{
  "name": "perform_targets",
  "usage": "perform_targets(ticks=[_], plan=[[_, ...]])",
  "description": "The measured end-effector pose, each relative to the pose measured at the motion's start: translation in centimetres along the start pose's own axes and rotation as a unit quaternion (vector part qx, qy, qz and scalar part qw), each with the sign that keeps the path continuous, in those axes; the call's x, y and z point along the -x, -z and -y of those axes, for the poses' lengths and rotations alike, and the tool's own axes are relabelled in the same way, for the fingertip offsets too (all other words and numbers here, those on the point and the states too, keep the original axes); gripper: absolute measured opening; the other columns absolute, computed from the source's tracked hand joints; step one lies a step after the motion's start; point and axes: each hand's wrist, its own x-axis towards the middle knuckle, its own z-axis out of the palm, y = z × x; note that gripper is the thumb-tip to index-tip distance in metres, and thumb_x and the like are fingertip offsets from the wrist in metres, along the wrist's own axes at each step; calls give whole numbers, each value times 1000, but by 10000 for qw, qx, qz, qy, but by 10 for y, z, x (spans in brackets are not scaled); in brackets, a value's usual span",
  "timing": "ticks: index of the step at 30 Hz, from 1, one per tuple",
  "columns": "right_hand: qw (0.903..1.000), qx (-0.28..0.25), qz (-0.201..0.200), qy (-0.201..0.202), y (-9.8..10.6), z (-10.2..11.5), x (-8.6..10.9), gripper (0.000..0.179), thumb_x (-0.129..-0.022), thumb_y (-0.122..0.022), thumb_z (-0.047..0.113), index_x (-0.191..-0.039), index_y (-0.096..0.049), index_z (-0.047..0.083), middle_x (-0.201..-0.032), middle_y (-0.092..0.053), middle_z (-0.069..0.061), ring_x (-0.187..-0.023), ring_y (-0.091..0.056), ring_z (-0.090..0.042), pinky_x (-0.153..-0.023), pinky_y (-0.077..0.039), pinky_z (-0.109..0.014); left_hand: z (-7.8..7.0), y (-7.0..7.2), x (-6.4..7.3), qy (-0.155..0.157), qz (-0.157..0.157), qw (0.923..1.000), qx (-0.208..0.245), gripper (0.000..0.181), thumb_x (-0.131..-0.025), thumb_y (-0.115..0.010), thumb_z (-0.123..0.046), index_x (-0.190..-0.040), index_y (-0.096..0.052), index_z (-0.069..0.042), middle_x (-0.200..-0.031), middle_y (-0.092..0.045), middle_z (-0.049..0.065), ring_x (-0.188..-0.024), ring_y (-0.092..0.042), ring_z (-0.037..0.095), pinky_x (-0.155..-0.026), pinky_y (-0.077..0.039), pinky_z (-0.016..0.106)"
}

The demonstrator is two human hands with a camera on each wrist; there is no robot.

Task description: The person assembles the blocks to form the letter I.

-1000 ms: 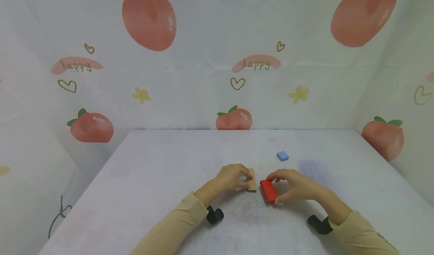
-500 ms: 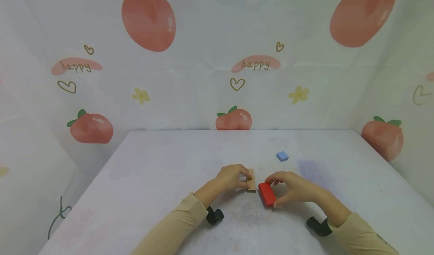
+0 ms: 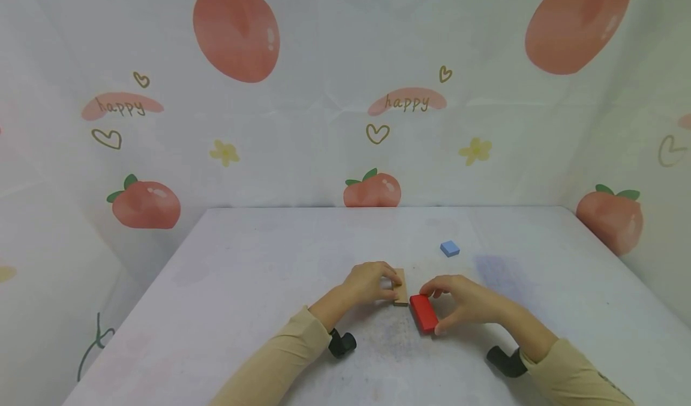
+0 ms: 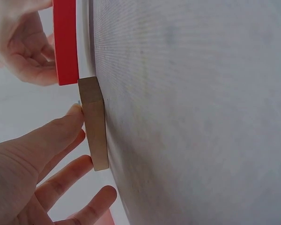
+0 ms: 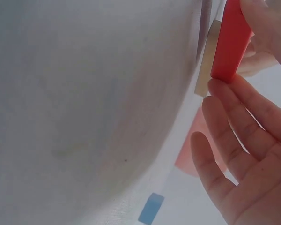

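Observation:
A flat wooden block [image 3: 400, 295] lies lengthwise on the table. My left hand [image 3: 369, 282] rests its thumb and fingertips against the upper side of this block [image 4: 97, 133], the fingers only loosely bent. To its right, my right hand [image 3: 465, 301] pinches a red rectangular block [image 3: 424, 313] by its two ends, thumb at the near end and a fingertip at the far end. In the left wrist view the red block [image 4: 66, 44] is held a little above the table, close to the wooden block. The right hand's other fingers [image 5: 215, 124] stretch out freely.
A small blue block [image 3: 450, 249] lies farther back on the white table [image 3: 259, 262]. Behind the table hangs a pale curtain [image 3: 302, 94] with printed fruit. Black mounts [image 3: 342, 343] sit under both wrists.
The right hand has carried the red block slightly nearer to me and to the left. The left hand and the wooden block stay where they were.

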Motion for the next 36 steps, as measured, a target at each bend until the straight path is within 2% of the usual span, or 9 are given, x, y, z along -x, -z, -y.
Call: perform_targets(ticks=[19, 28, 36], plan=[[9994, -136, 319, -48, -1, 5, -4, 57, -69, -81, 39, -113, -61, 9, -107, -65, 1, -93, -58, -12, -85, -50, -35, 2, -1, -1, -58, -52, 10000, -32, 27, -80, -72, -33, -105, -72, -23, -117, -66, -6, -113, -59, 13, -92, -47, 31], [9990, -94, 413, -104, -6, 7, -8, 57, -68, -81, 40, -112, -61, 10, -106, -64, 5, -93, -57, -8, -85, -50, -31, 1, -1, 0, -54, -44, 10000, -37, 26, -80, -72, -33, -104, -73, -23, -116, -66, -6, -113, -59, 13, -92, -47, 31], [9988, -137, 455, -102, -9, 11, -11, 58, -67, -81, 40, -111, -61, 8, -106, -65, 3, -92, -57, -8, -82, -49, -27, 2, -1, 0, -89, -61, 9999, -20, 26, -80, -73, -31, -104, -73, -22, -116, -67, -5, -113, -59, 13, -93, -47, 31]])
